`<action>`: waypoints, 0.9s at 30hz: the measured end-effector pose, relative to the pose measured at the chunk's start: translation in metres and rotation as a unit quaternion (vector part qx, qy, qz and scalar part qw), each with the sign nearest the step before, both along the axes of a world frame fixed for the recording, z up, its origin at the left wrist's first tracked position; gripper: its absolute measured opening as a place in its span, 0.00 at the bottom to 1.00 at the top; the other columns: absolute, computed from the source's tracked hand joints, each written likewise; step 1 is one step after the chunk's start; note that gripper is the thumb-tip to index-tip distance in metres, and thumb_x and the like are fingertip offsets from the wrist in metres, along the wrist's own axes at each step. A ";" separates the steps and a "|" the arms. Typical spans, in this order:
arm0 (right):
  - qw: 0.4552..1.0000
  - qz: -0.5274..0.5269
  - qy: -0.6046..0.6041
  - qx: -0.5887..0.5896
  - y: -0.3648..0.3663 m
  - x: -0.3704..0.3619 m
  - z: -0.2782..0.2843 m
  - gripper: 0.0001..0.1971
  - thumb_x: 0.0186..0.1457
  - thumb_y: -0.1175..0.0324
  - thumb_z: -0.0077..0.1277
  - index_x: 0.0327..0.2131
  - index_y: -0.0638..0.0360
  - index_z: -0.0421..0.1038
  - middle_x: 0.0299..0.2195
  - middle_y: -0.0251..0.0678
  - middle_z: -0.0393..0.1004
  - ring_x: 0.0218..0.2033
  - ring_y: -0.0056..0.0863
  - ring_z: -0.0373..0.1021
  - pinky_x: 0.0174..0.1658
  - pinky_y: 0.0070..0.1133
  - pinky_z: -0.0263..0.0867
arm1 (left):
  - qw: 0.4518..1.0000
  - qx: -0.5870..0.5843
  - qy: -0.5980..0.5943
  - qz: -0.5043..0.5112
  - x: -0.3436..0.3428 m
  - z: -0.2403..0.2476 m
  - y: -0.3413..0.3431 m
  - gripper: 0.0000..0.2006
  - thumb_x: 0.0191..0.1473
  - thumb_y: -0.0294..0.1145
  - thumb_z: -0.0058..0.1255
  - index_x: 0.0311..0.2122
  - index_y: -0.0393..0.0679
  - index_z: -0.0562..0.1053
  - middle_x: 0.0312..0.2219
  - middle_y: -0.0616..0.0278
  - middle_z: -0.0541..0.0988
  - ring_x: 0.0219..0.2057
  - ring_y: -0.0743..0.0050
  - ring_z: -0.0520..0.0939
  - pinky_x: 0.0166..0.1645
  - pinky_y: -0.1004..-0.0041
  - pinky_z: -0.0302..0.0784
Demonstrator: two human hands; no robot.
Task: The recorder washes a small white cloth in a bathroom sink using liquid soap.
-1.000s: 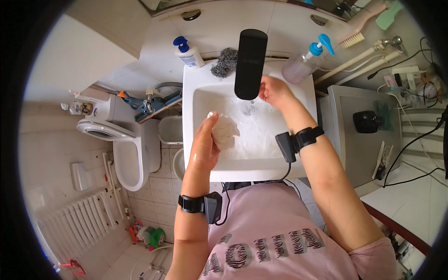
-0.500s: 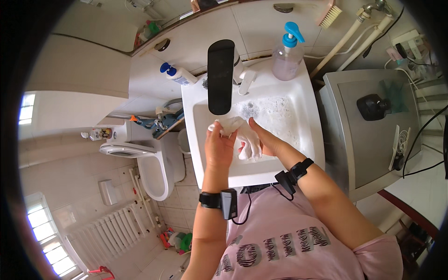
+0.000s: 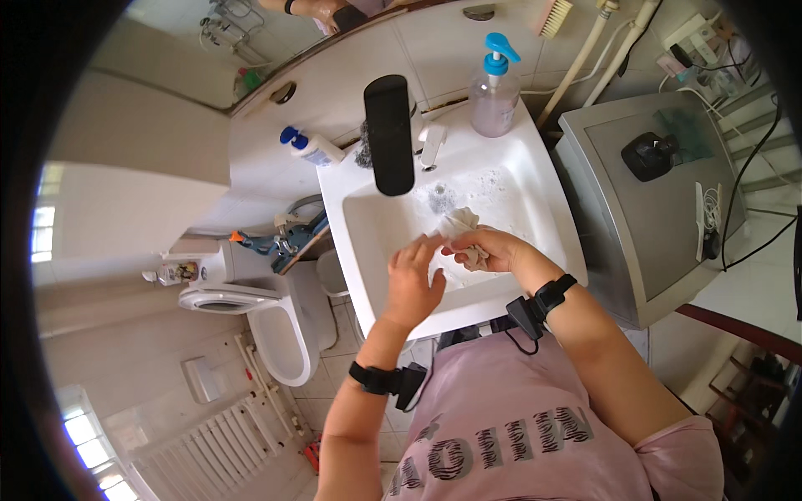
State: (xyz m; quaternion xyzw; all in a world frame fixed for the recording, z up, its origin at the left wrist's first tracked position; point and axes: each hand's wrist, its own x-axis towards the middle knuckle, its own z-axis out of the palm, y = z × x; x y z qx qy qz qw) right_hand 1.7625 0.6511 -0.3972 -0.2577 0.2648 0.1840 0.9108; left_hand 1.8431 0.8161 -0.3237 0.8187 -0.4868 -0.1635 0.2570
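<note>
Over the white sink point(image 3: 547, 175) my right hand point(image 3: 501, 249) is closed around a bunched, wet white cloth point(image 3: 459, 224), part of which sticks out above and below the fingers. My left hand point(image 3: 412, 284) is open at the basin's near left, its fingers stretched toward the cloth and its thumb apart. The left fingertips come close to the cloth; whether they touch it I cannot tell. Behind the hands stands the faucet point(image 3: 389, 138) with its dark, flat top and white lever point(image 3: 432, 146). Patches of suds point(image 3: 484, 179) lie in the basin.
On the sink's back rim are a clear pump bottle point(image 3: 494, 104) with a blue top and a white pump bottle point(image 3: 316, 150). A grey-topped appliance point(image 3: 601, 134) at right bears a dark bottle point(image 3: 647, 157). The toilet point(image 3: 280, 338) is at left; a brush point(image 3: 553, 18) hangs behind.
My left hand has let go of the cloth and opened. The cloth, earlier spread between both hands, is now bunched in my right hand. Less foam shows in the basin. The view has shifted slightly.
</note>
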 end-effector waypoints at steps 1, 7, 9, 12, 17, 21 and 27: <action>0.997 0.062 -0.023 -0.034 0.001 0.001 0.006 0.07 0.44 0.71 0.50 0.29 0.59 0.67 0.22 0.31 0.68 0.20 0.17 0.64 0.18 0.13 0.57 | 1.000 -0.002 -0.009 -0.012 0.001 -0.003 0.006 0.32 0.37 0.22 0.49 0.53 0.52 0.59 0.52 0.59 0.62 0.50 0.57 0.65 0.51 0.55 0.59; 0.865 0.353 -0.087 -0.346 0.043 0.029 0.062 0.08 0.41 0.68 0.52 0.24 0.59 0.65 0.11 0.28 0.62 0.10 0.17 0.55 0.13 0.17 0.52 | 0.987 0.071 -0.113 -0.087 0.033 -0.020 0.011 0.22 0.40 0.25 0.49 0.45 0.48 0.65 0.42 0.56 0.70 0.39 0.56 0.73 0.40 0.64 0.70; 0.791 0.373 -0.078 -0.479 0.058 0.037 0.064 0.14 0.40 0.68 0.53 0.32 0.62 0.63 0.14 0.33 0.65 0.12 0.22 0.60 0.14 0.20 0.55 | 0.977 0.165 -0.112 -0.080 0.036 -0.019 0.011 0.20 0.39 0.26 0.50 0.42 0.46 0.67 0.36 0.54 0.74 0.36 0.54 0.75 0.38 0.64 0.72; 0.520 0.218 -0.145 -0.813 0.069 0.031 0.025 0.27 0.40 0.68 0.52 0.46 0.64 0.55 0.19 0.44 0.71 0.16 0.36 0.68 0.17 0.30 0.61 | 0.963 0.250 -0.069 -0.069 0.034 -0.015 0.006 0.13 0.40 0.33 0.51 0.34 0.42 0.69 0.27 0.54 0.76 0.30 0.54 0.77 0.33 0.61 0.72; 0.380 0.283 -0.158 -0.866 0.078 0.035 0.059 0.12 0.45 0.71 0.44 0.36 0.59 0.60 0.20 0.38 0.71 0.23 0.36 0.70 0.25 0.30 0.65 | 0.990 0.128 -0.012 -0.058 0.042 -0.048 0.016 0.09 0.40 0.34 0.51 0.25 0.38 0.71 0.23 0.50 0.76 0.25 0.58 0.77 0.27 0.64 0.72; 0.266 0.186 -0.245 -0.914 0.062 0.033 0.043 0.09 0.43 0.70 0.45 0.32 0.56 0.62 0.21 0.37 0.70 0.25 0.34 0.70 0.26 0.29 0.66 | 0.952 0.207 0.225 0.029 0.044 -0.017 0.003 0.10 0.40 0.34 0.52 0.26 0.37 0.70 0.19 0.59 0.74 0.17 0.68 0.72 0.21 0.70 0.67; 0.346 0.198 -0.165 -0.902 0.054 0.023 0.056 0.08 0.42 0.67 0.47 0.30 0.50 0.65 0.23 0.36 0.70 0.25 0.33 0.70 0.26 0.27 0.66 | 0.878 0.195 0.435 0.037 0.054 -0.024 0.004 0.16 0.38 0.36 0.55 0.34 0.39 0.70 0.20 0.61 0.72 0.17 0.72 0.70 0.20 0.74 0.66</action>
